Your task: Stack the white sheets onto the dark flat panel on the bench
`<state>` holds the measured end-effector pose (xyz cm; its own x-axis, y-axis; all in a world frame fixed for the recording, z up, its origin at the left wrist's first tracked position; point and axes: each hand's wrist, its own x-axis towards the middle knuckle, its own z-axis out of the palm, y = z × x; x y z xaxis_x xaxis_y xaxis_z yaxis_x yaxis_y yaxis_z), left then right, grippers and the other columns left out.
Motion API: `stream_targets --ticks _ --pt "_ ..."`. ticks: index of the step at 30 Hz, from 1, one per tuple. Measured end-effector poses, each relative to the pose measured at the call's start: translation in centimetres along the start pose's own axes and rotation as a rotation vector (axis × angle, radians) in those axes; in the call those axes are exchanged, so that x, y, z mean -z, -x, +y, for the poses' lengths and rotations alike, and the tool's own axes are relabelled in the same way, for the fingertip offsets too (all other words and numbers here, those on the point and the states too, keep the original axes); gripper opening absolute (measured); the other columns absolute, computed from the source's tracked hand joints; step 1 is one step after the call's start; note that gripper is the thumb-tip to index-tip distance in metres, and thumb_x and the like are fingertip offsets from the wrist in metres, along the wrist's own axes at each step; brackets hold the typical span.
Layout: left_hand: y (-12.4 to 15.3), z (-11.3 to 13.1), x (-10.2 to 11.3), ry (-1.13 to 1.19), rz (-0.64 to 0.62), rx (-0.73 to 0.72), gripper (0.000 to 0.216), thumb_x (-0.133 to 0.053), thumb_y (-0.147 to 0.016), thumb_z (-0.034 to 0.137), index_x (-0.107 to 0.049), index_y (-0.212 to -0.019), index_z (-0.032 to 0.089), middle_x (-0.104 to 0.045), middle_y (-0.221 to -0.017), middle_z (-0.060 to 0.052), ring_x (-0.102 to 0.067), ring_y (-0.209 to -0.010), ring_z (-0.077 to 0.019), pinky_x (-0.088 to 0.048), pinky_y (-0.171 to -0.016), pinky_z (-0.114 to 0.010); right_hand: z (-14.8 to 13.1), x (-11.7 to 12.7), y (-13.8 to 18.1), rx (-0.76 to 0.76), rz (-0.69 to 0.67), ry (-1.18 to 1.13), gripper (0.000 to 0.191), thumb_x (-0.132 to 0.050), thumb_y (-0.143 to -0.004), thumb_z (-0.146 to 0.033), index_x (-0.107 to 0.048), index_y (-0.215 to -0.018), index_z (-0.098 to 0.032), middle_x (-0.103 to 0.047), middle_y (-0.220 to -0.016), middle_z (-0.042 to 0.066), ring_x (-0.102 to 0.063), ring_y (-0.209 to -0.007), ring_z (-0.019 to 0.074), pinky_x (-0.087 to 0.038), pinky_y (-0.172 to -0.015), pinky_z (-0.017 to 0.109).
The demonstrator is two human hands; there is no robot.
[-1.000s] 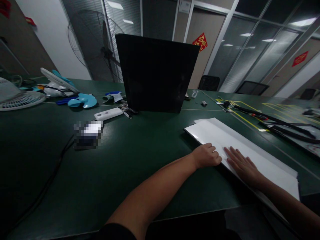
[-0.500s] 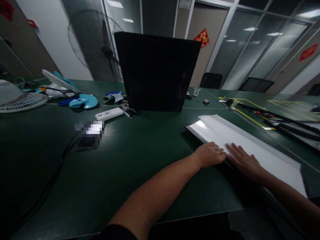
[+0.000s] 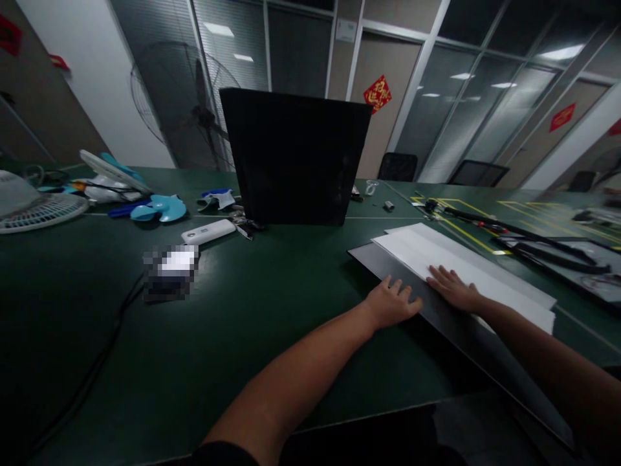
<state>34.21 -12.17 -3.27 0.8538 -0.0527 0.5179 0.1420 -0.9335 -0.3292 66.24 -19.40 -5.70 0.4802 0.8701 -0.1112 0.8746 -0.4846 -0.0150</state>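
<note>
A thin, flat dark grey panel [image 3: 449,330] lies at an angle on the right of the table, its near corner reaching past the front edge. White sheets [image 3: 490,272] rest on its far part, slightly offset from one another. My right hand [image 3: 453,289] lies flat on the nearest sheet, close to its near edge, fingers outstretched. My left hand [image 3: 392,304] is at the panel's near long edge, with spread fingers touching the grey surface. Its thumb and the panel's underside are hidden.
A large black panel [image 3: 295,158] stands upright in front. On the left are a pixelated device with a cable [image 3: 109,336], a white handheld unit [image 3: 208,232], blue fan blades [image 3: 160,208] and fan parts [image 3: 43,210]. Long black strips [image 3: 557,255] lie at the right.
The white sheets have shifted away from the panel's near edge, exposing a grey strip. My right hand has moved with them. The left hand's fingers have spread; the view has shifted slightly.
</note>
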Motion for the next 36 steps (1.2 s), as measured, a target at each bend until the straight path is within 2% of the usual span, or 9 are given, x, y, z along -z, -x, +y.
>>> stream_targets --ticks 5,10,14,18,23,26,30,33,36 --pt "3.6 0.2 3.8 -0.018 -0.1 -0.094 0.037 -0.052 -0.107 0.025 -0.063 -0.142 0.024 -0.072 -0.135 -0.021 -0.074 -0.116 -0.0323 -0.059 -0.094 -0.053 0.6 0.4 -0.7 -0.015 -0.007 0.009 0.088 -0.013 -0.097 -0.075 -0.023 -0.172 -0.031 -0.017 -0.177 0.009 -0.021 -0.16 0.04 -0.026 -0.118 0.077" --pt "12.6 -0.3 9.6 -0.091 -0.166 -0.083 0.042 -0.049 -0.108 0.028 -0.055 -0.15 0.024 -0.069 -0.139 -0.021 -0.073 -0.119 -0.0342 -0.058 -0.097 -0.056 1.2 -0.1 -0.6 0.003 0.046 0.005 0.085 -0.016 -0.099 -0.072 -0.024 -0.172 -0.028 -0.015 -0.177 0.013 -0.018 -0.161 0.0412 -0.021 -0.119 0.078" --pt "20.3 -0.4 15.3 -0.183 -0.303 0.044 0.047 -0.049 -0.108 0.024 -0.051 -0.154 0.025 -0.066 -0.145 -0.017 -0.069 -0.127 -0.0326 -0.056 -0.106 -0.053 1.6 0.0 -0.7 0.046 0.093 -0.016 0.082 -0.019 -0.101 -0.069 -0.031 -0.17 -0.027 -0.023 -0.176 0.014 -0.019 -0.161 0.0383 -0.022 -0.12 0.072" --pt "24.5 1.1 19.2 -0.276 -0.419 0.264 0.053 -0.052 -0.105 0.017 -0.049 -0.157 0.023 -0.066 -0.145 -0.019 -0.069 -0.128 -0.0336 -0.057 -0.105 -0.052 2.2 0.2 -1.4 0.033 0.152 -0.062 0.081 -0.021 -0.1 -0.071 -0.041 -0.165 -0.027 -0.036 -0.171 0.014 -0.031 -0.158 0.0354 -0.028 -0.12 0.066" --pt "24.3 3.4 19.4 -0.331 -0.564 0.476 0.056 -0.053 -0.1 0.01 -0.053 -0.155 0.021 -0.068 -0.141 -0.023 -0.072 -0.123 -0.0372 -0.063 -0.096 -0.053 2.2 0.5 -1.3 -0.06 0.209 -0.144 0.088 -0.034 -0.094 -0.082 -0.049 -0.161 -0.027 -0.054 -0.159 0.014 -0.055 -0.136 0.038 -0.045 -0.107 0.052" --pt "23.0 4.0 18.7 -0.289 -0.589 0.517 0.056 -0.055 -0.1 0.008 -0.054 -0.154 0.023 -0.066 -0.143 -0.022 -0.07 -0.126 -0.0369 -0.063 -0.096 -0.051 1.4 1.2 0.0 0.031 0.278 -0.078 0.075 -0.037 -0.099 -0.07 -0.053 -0.157 -0.024 -0.066 -0.145 0.013 -0.057 -0.132 0.0339 -0.046 -0.106 0.046" --pt "22.0 4.5 18.5 -0.22 -0.523 0.554 0.056 -0.057 -0.099 0.007 -0.057 -0.152 0.024 -0.063 -0.149 -0.019 -0.067 -0.131 -0.0349 -0.061 -0.102 -0.049 -0.1 2.3 1.9 0.145 0.304 0.074 0.059 -0.035 -0.105 -0.047 -0.064 -0.146 -0.017 -0.07 -0.136 0.016 -0.059 -0.126 0.0301 -0.046 -0.105 0.042" --pt "22.1 5.2 18.7 -0.109 -0.439 0.59 0.049 -0.057 -0.1 0.011 -0.063 -0.146 0.025 -0.063 -0.151 -0.013 -0.064 -0.136 -0.0315 -0.059 -0.107 -0.046 -0.8 2.6 3.0 0.185 0.303 0.12 0.058 -0.03 -0.106 -0.038 -0.065 -0.143 -0.011 -0.07 -0.134 0.021 -0.062 -0.122 0.0318 -0.046 -0.103 0.044" --pt "22.8 6.0 19.2 0.031 -0.339 0.644 0.038 -0.055 -0.105 0.023 -0.067 -0.141 0.024 -0.064 -0.15 -0.008 -0.06 -0.141 -0.0267 -0.054 -0.114 -0.043 -1.3 2.5 3.9 0.21 0.322 0.119 0.062 -0.022 -0.107 -0.038 -0.063 -0.146 -0.012 -0.072 -0.127 0.021 -0.062 -0.121 0.0345 -0.047 -0.098 0.048"
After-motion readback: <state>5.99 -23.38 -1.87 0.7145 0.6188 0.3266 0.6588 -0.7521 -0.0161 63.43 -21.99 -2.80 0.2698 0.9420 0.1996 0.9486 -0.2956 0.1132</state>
